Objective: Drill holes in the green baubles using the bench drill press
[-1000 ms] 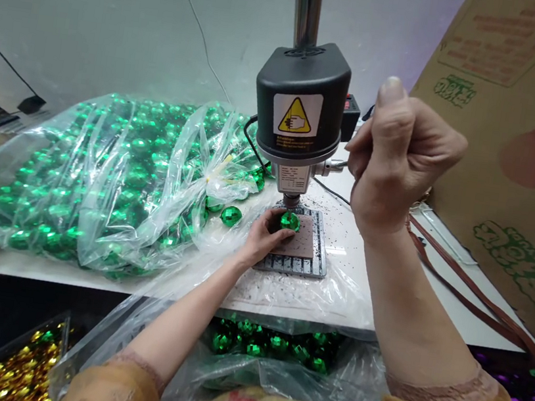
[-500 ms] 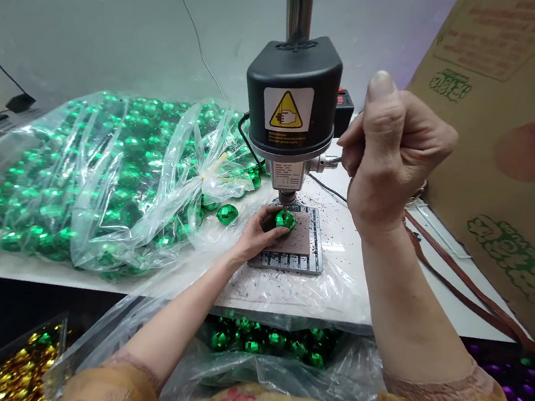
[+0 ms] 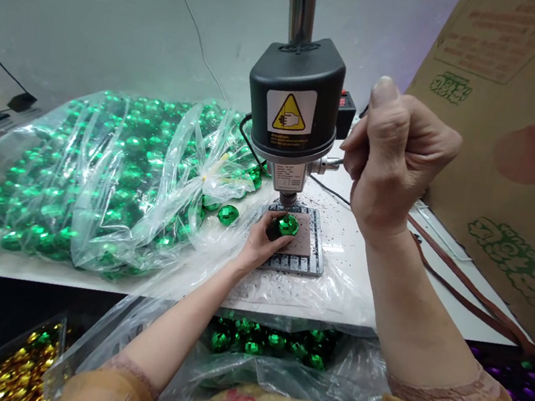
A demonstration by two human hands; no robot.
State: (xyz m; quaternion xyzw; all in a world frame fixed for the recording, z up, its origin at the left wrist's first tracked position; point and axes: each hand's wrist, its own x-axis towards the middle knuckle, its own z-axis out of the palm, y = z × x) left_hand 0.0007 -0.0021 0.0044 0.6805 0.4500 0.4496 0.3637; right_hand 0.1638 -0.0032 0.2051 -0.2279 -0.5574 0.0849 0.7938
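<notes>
Plastic bag [image 3: 98, 203]: holds green balls [image 3: 124, 174], 9 o'clock from left hand [image 3: 259, 239].
Left hand: wrapped around faceted ball [image 3: 288, 225].
Drill press [image 3: 293, 98]: 12 o'clock from faceted ball.
Faceted ball: over brown board [image 3: 303, 242].
Right hand [image 3: 397, 162]: curled fist, 2 o'clock from faceted ball; cannot tell whether it grips anything.
Cardboard box [image 3: 487, 198]: 3 o'clock from right hand.

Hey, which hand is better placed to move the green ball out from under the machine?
Your left hand, I'd judge: it holds the green ball below the machine. Your right hand is curled in a raised fist, well away from the ball.
</notes>
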